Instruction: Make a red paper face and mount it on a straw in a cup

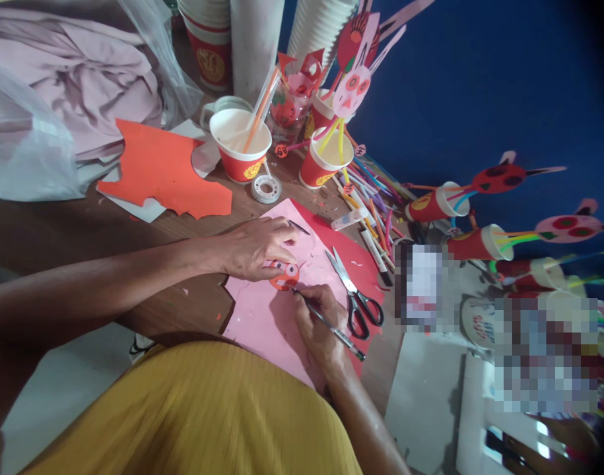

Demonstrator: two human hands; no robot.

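**Pen tip on the red face**

My left hand [259,247] reaches in from the left, its fingers close together and clamped down on the round red cut-out [283,275], which lies with its two eyes up on the pink sheet [262,323] near my body. My right hand [315,322] has its fingers clamped on a dark pen [342,338], the tip touching the cut-out's near edge. Scissors [354,298] lie just right, on the tabletop [59,227].

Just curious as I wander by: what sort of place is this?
Likely a craft table, maybe a classroom: the right hand holds a pen over pink paper, scissors lie beside, decorated paper cups crowd the table.
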